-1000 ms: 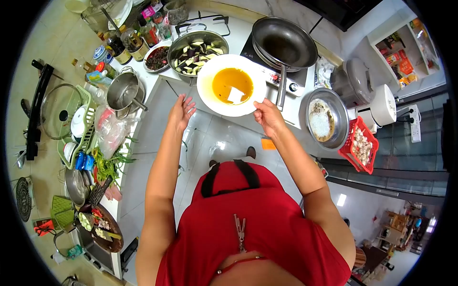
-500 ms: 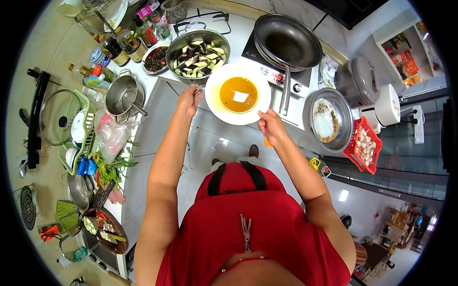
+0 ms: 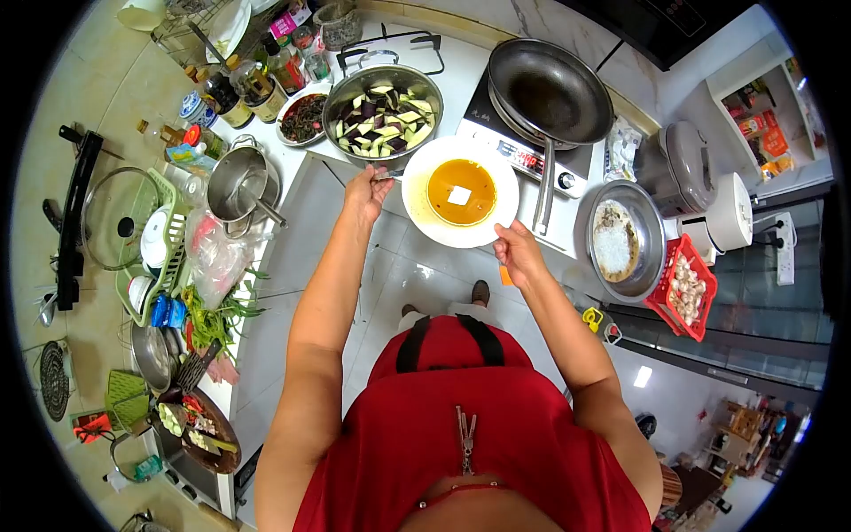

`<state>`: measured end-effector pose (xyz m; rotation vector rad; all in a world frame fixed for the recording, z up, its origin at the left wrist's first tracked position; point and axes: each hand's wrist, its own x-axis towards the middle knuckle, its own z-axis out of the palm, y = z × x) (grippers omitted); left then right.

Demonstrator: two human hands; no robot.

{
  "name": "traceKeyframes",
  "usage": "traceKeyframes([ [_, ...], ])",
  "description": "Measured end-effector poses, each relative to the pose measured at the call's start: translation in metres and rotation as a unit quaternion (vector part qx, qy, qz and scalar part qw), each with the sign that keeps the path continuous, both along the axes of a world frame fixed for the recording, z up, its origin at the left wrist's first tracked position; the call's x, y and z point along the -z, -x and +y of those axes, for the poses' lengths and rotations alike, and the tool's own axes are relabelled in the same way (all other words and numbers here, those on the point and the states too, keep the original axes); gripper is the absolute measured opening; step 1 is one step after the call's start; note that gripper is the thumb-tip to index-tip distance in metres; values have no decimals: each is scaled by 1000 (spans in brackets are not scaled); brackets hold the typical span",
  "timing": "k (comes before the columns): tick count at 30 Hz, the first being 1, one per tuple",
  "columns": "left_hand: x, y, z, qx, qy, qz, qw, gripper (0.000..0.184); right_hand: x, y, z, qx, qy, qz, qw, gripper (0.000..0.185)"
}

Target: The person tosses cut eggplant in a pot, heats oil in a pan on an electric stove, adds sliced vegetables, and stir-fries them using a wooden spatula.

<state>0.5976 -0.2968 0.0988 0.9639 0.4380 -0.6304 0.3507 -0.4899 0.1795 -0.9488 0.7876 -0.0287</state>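
Note:
A white plate with orange-yellow liquid in it hangs over the counter's front edge; a white reflection shows on the liquid. My right hand pinches the plate's lower right rim. My left hand is closed on the handle of the steel pot, just left of the plate. That pot holds cut eggplant pieces. Behind and right of the plate, a dark frying pan rests on an induction cooker, its handle pointing toward me.
A steel bowl with white powder and a red basket of garlic-like bulbs stand at the right. On the left are a small steel pot, sauce bottles, a green rack and a round board with cut vegetables.
My left hand has gone from open beside the plate to closed at the eggplant pot's handle. The plate, still in my right hand, has shifted right and slightly down in view.

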Motion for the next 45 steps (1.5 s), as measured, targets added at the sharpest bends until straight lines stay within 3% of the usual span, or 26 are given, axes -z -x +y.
traceKeyframes([
  [8, 5, 1, 4, -12, 7, -3, 1000, 28, -12, -10, 3, 24, -15, -9, 1000, 9],
  [13, -2, 4, 14, 39, -11, -20, 999, 27, -28, -34, 12, 51, -17, -41, 998, 9],
  [22, -7, 13, 44, 127, -31, -43, 990, 29, -52, -126, -6, 91, -5, -74, 993, 14],
  [26, -7, 24, 62, 129, -26, -43, 990, 29, -59, -184, -29, 80, -24, -106, 991, 6],
  [35, -2, 36, 124, 52, -24, -14, 998, 28, -42, -336, -90, 46, -7, -39, 998, 11],
  [45, 2, 53, 155, -78, -34, 44, 995, 25, 27, -473, -129, -31, -11, -1, 999, 13],
])
